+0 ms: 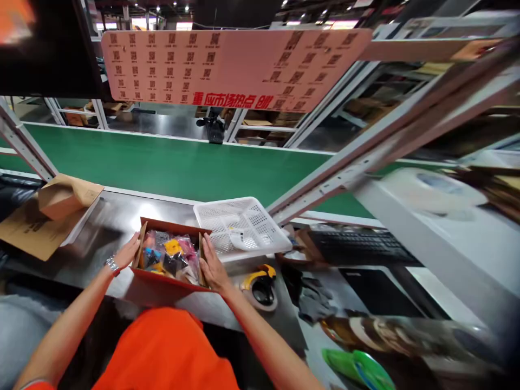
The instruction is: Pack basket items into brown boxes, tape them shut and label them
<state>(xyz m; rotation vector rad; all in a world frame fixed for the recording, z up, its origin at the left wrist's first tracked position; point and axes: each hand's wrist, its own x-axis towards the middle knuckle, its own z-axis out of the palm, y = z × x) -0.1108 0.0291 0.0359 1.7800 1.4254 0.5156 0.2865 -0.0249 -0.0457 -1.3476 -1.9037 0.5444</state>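
Note:
An open cardboard box (pixel 168 280) stands on the metal worktop in front of my body. Inside it lie several small items in clear plastic bags (pixel 173 252), coloured yellow, blue, pink and black. My left hand (pixel 127 252), with a metal watch at the wrist, rests its stretched fingers along the box's left side. Against the right side lies my right hand (pixel 214 266), palm inward and fingers extended. Both hands touch the cardboard, with the box between them. Just beyond my right hand is a white perforated plastic basket (pixel 264 252). A yellow-and-black tape dispenser (pixel 260 287) sits nearer me.
A green conveyor belt (pixel 162 168) runs behind the worktop. Flattened brown cardboard (pixel 36 227) lies at left. A slanted metal post (pixel 325 187), a keyboard (pixel 357 245) and a green object (pixel 357 365) are at right. A pink board with printed codes (pixel 239 65) hangs above.

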